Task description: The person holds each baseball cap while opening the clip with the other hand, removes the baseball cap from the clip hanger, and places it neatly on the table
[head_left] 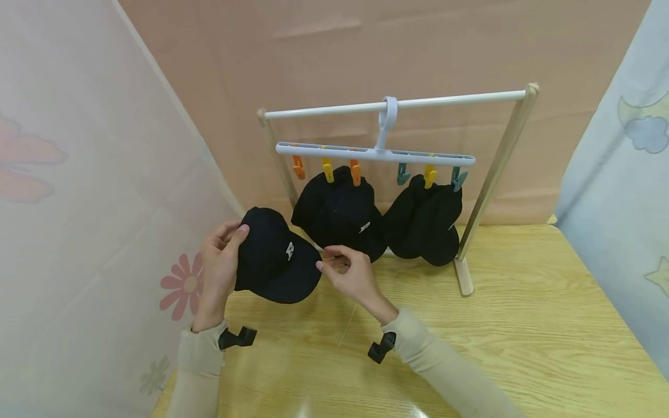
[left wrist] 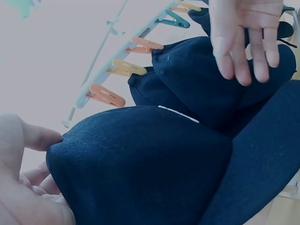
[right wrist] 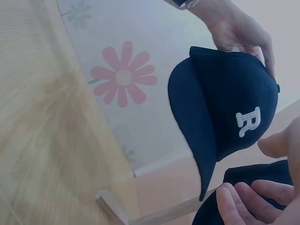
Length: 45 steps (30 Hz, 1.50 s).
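My left hand (head_left: 219, 261) grips a dark baseball cap (head_left: 263, 249) by the back of its crown, thumb on the outside. A white letter R marks the cap's front, and its brim points right toward my right hand (head_left: 352, 276). That hand holds nothing; its fingers are loosely bent, with the thumb tip close to the brim's edge. Behind it, a second dark cap (head_left: 334, 209) hangs from a yellow clip (head_left: 327, 171) and an orange clip (head_left: 355, 173). At the left end of the hanger bar (head_left: 334, 152), another orange clip (head_left: 298, 168) hangs with no cap in it.
A third dark cap (head_left: 418, 226) hangs farther right from a yellow clip (head_left: 430, 176) and a teal clip (head_left: 458, 179). The hanger hooks over a white rail (head_left: 460, 100) on wooden legs (head_left: 493, 174). A flowered wall sheet (head_left: 104, 174) stands close beside my left arm.
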Each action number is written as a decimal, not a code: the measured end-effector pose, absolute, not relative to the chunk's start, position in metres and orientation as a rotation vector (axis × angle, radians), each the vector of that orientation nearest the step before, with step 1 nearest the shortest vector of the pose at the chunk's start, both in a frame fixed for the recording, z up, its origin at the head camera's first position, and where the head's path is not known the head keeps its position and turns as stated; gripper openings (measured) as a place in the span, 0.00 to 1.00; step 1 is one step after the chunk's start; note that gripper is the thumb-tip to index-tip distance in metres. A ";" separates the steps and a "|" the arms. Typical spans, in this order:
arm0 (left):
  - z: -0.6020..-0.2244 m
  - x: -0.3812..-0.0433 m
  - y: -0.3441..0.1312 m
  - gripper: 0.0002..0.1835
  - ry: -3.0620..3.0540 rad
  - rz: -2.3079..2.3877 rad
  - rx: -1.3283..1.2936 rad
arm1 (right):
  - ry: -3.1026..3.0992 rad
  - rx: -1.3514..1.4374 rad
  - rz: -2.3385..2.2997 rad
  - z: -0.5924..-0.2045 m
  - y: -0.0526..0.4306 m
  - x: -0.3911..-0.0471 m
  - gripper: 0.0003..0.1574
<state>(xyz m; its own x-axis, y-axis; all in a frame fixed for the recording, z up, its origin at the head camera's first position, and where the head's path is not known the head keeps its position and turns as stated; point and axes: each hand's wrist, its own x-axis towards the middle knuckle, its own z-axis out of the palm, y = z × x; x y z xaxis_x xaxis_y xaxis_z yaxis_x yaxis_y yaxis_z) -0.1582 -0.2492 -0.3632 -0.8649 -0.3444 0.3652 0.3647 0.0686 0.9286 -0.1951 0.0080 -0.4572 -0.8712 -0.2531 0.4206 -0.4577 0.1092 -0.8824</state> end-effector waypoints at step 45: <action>-0.380 -0.164 -0.246 0.09 -1.813 -1.992 -0.058 | -2.019 0.200 2.903 -0.493 -0.012 -0.182 0.23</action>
<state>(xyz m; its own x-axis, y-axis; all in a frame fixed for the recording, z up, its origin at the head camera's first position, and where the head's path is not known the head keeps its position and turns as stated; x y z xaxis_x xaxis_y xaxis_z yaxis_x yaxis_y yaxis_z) -0.1641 -0.2464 -0.3799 -0.9007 -0.2925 0.3213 0.3474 -0.0409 0.9368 -0.1817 -0.0116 -0.4932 -0.9150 -0.3811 -0.1328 0.2571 -0.2969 -0.9196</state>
